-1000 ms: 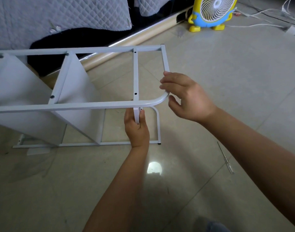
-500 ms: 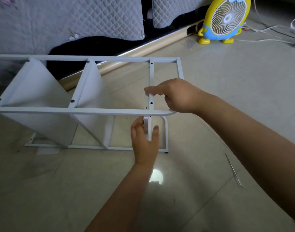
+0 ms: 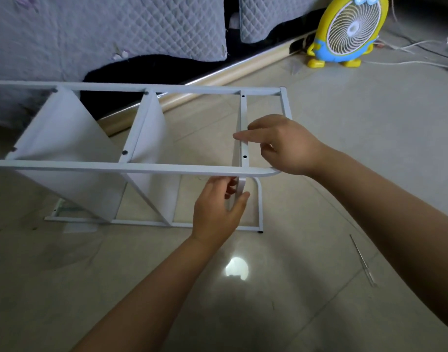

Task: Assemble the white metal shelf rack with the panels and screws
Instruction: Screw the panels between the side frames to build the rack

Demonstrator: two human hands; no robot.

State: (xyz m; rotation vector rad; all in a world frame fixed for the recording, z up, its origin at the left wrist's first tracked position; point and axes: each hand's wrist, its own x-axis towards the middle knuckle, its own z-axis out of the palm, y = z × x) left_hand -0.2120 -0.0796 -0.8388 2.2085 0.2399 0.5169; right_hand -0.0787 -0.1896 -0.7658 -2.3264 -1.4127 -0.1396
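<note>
The white metal shelf rack [image 3: 131, 169] is lying on its side on the tiled floor [image 3: 357, 138], with 2 white panels [image 3: 65, 153] already sitting between its side frames. The left hand [image 3: 219, 207] is reaching under the near top rail and pinching the lower edge of a 3rd panel [image 3: 239, 191] between thumb and fingers. The right hand [image 3: 284, 146] is hovering over the crossbar [image 3: 244, 128], its index finger extended and touching the bar, the thumb curled just beside it; whether it is pinching a screw, I cannot tell. A slim metal tool [image 3: 362, 260] is lying on the floor to the right, well apart.
</note>
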